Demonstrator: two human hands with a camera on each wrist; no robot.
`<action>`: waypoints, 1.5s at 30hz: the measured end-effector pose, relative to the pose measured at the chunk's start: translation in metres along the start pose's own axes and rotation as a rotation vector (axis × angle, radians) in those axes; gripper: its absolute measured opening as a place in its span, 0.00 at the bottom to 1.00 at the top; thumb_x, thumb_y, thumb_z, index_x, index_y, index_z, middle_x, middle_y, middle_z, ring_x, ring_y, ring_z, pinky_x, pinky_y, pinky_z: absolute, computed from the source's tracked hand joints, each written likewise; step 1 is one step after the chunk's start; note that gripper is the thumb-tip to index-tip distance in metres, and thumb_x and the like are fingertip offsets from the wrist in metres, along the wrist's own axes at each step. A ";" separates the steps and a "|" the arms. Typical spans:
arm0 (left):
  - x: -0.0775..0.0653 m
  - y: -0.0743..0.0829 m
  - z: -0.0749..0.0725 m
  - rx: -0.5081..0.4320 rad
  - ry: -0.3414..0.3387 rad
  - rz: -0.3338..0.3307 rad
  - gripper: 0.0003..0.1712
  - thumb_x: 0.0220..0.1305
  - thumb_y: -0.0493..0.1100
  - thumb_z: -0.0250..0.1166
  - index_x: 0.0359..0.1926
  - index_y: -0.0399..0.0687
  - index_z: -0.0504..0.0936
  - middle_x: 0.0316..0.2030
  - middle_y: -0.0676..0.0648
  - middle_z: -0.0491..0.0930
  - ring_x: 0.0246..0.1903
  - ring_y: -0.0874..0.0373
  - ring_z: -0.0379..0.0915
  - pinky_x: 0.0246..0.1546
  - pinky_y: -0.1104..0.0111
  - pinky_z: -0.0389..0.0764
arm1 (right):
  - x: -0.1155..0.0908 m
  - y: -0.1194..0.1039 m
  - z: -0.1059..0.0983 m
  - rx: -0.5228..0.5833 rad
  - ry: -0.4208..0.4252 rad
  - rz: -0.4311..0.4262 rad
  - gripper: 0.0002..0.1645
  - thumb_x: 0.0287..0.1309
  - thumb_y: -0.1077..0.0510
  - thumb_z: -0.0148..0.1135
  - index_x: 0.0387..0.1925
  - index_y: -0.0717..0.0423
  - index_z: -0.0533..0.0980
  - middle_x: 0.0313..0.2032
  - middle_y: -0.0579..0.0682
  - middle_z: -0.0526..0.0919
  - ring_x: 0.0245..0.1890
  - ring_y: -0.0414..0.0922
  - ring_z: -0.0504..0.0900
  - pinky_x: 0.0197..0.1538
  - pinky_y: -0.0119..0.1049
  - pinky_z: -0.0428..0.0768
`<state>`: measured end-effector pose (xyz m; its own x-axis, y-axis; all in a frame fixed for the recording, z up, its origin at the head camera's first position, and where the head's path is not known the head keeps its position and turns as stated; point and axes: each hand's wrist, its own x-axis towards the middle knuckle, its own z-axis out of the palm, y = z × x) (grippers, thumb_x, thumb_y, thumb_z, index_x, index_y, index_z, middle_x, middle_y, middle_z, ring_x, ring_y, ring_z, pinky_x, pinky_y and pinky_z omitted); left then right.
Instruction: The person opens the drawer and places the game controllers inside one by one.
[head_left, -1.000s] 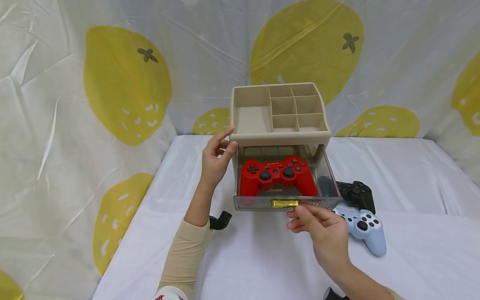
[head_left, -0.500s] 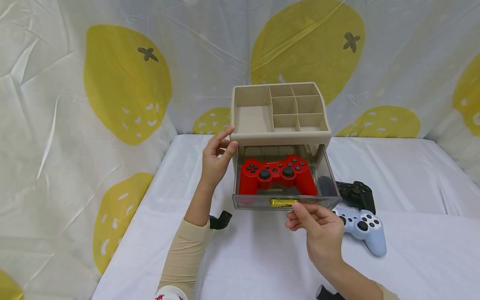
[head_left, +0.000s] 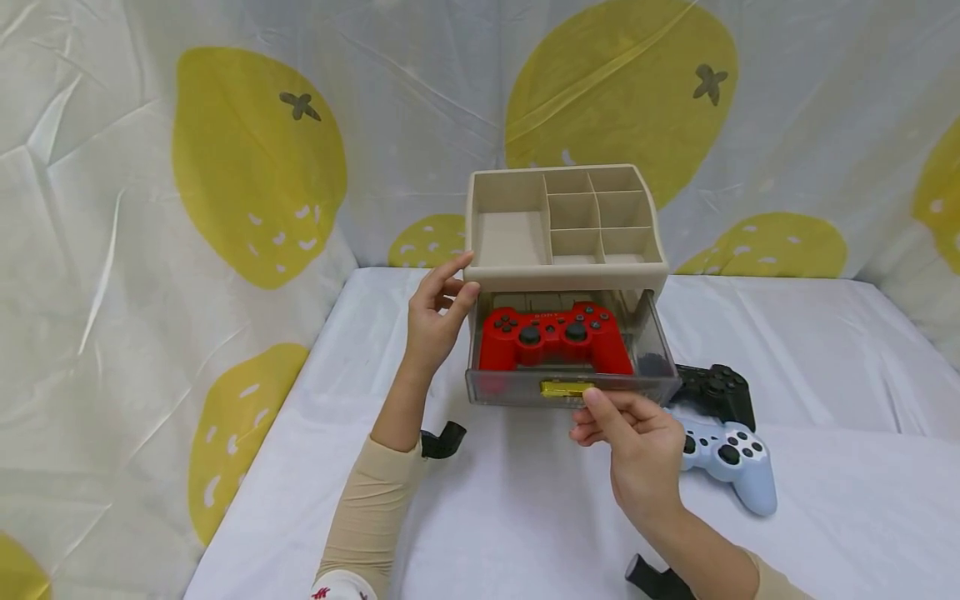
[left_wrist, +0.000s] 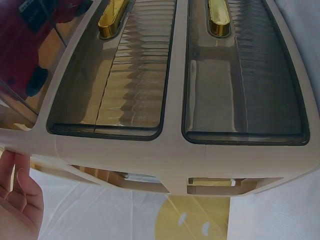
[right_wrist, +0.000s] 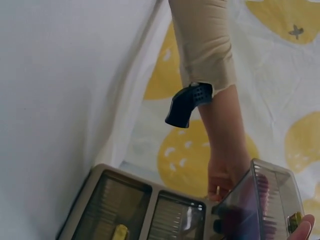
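A beige desktop organizer (head_left: 566, 277) stands on the table, its clear top drawer (head_left: 502, 391) pulled out. Inside that drawer lies a red game controller (head_left: 551, 340), and a dark item (head_left: 654, 365) shows at its right side. My right hand (head_left: 647, 458) pinches the right end of the gold drawer handle (head_left: 564, 389) with thumb and fingers. With fingertips and thumb, my left hand (head_left: 435, 325) touches the organizer's left side near its upper front corner. In the left wrist view, two lower drawers (left_wrist: 132, 95) are shut.
To the right of the organizer lie a black controller (head_left: 720, 392) and a light blue controller (head_left: 742, 475), the blue one partly behind my right hand. Divided compartments (head_left: 573, 210) top the organizer. White cloth (head_left: 525, 517) covers the table, and a lemon-print curtain (head_left: 420, 100) hangs behind.
The drawer front has moved a little back towards the organizer, with my right hand on its handle. The red controller has shifted back with it. My left hand stays in place.
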<state>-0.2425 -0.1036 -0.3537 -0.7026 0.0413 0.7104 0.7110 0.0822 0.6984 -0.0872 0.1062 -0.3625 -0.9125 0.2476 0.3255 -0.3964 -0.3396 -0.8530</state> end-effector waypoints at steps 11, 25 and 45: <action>0.000 0.001 0.001 0.003 0.002 0.004 0.38 0.64 0.64 0.62 0.58 0.36 0.77 0.44 0.39 0.77 0.36 0.60 0.76 0.33 0.70 0.72 | 0.012 -0.002 0.002 -0.038 0.007 0.009 0.04 0.60 0.75 0.59 0.31 0.73 0.80 0.23 0.56 0.85 0.18 0.45 0.83 0.27 0.35 0.82; 0.001 0.000 0.000 0.003 -0.003 -0.002 0.37 0.64 0.64 0.62 0.59 0.37 0.77 0.43 0.41 0.78 0.36 0.59 0.76 0.34 0.67 0.74 | 0.031 0.002 0.005 -0.133 0.054 0.049 0.07 0.59 0.71 0.64 0.32 0.77 0.79 0.22 0.55 0.84 0.17 0.46 0.83 0.27 0.36 0.83; 0.000 0.001 0.001 -0.004 0.000 -0.006 0.37 0.64 0.63 0.63 0.59 0.36 0.77 0.41 0.42 0.77 0.35 0.61 0.75 0.33 0.68 0.73 | 0.053 0.010 0.007 -0.133 0.072 0.112 0.13 0.61 0.64 0.65 0.36 0.76 0.78 0.23 0.53 0.85 0.19 0.45 0.83 0.29 0.36 0.83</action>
<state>-0.2418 -0.1025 -0.3525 -0.7066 0.0404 0.7064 0.7071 0.0782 0.7028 -0.1401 0.1093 -0.3504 -0.9389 0.2806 0.1996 -0.2716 -0.2473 -0.9301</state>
